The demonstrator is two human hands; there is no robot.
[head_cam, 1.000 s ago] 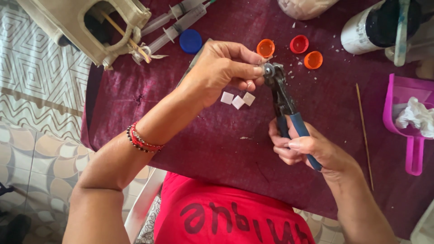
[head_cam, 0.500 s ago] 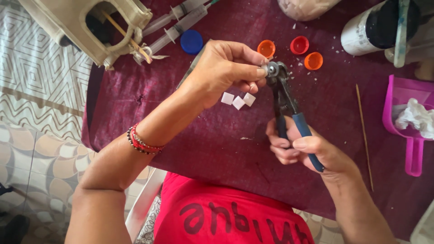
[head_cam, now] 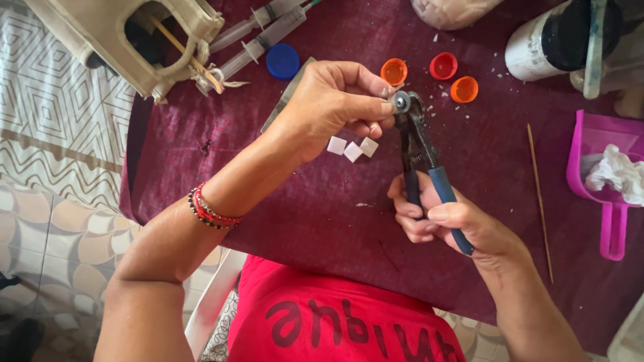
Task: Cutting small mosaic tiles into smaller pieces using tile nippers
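Right hand [head_cam: 446, 224] is wrapped around the blue handles of the wheeled nippers [head_cam: 419, 151], fingers closed on both grips, tool head pointing away from the body. Left hand [head_cam: 332, 104] is pinched shut, thumb and forefinger meeting right at the nipper head, where a small pale tile piece [head_cam: 388, 100] seems to sit; it is too small to make out clearly. The two hands are apart but joined through the tool, left at the head, right at the handles.

Judgement on doing this well: keep the piece square between the wheels, fingertips just clear of the cutting edge, and squeeze in one even pull so the break runs straight rather than crumbling.

Just under the left hand, three white tile squares [head_cam: 352, 147] lie together on the maroon cloth [head_cam: 302, 221], close beside the nipper shaft. Pale chips are scattered near the head. Beyond it lie two orange caps [head_cam: 394, 71], a red cap [head_cam: 443, 66] and a blue cap [head_cam: 282, 61]. Syringes [head_cam: 258, 43] and a canvas bag [head_cam: 127, 40] lie far left; a thin wooden stick [head_cam: 539, 194] and a pink scoop [head_cam: 607, 181] far right.
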